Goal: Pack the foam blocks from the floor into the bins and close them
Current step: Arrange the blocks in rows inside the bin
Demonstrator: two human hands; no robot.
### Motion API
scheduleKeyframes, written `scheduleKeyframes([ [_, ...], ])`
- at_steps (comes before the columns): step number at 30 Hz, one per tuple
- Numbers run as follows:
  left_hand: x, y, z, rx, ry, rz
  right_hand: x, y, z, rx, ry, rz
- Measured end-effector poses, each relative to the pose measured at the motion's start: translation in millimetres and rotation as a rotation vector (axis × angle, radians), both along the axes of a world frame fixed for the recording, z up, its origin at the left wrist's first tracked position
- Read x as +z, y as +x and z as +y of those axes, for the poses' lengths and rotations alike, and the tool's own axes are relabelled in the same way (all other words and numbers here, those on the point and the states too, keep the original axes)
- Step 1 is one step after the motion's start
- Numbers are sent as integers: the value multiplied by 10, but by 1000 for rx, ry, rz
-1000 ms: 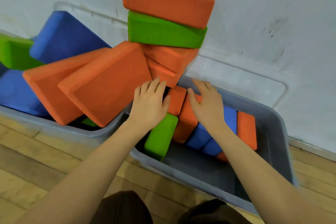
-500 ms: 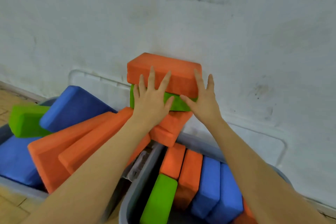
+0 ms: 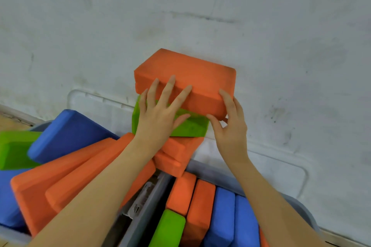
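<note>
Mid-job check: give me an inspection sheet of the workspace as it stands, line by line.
Surface: wooden floor, only a sliver visible at far left.
Job's things: top orange block sits on a green block, stacked on two tilted orange blocks; left bin overfilled with leaning orange, blue and green blocks; right bin holds blocks standing on edge.
Clutter: nothing seen.
Grippers: left hand lies with spread fingers on the top orange block's front; right hand grips its right lower corner.
Cables: nothing seen.
Surroundings: scuffed white wall; two lids lean against it.
</note>
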State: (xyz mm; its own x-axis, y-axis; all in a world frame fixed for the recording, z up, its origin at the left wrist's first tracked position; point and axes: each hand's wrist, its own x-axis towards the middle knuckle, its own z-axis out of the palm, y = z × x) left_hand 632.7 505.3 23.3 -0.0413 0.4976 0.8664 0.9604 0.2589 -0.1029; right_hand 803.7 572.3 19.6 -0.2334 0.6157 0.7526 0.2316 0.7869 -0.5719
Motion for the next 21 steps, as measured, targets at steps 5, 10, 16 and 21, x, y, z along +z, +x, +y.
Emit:
scheduleKeyframes([
  [5, 292, 241, 23, -196, -90, 59, 143, 466, -260, -41, -19, -66],
  [10, 244, 533, -32, -412, -154, -89, 262, 783, -550, -131, -34, -64],
  [16, 119, 846, -159, -522, -121, -206, 368, 838, -804, -228, -206, 53],
  [21, 29, 938, -155, -565, -178, -170, 308, 919, -965, -329, -190, 69],
])
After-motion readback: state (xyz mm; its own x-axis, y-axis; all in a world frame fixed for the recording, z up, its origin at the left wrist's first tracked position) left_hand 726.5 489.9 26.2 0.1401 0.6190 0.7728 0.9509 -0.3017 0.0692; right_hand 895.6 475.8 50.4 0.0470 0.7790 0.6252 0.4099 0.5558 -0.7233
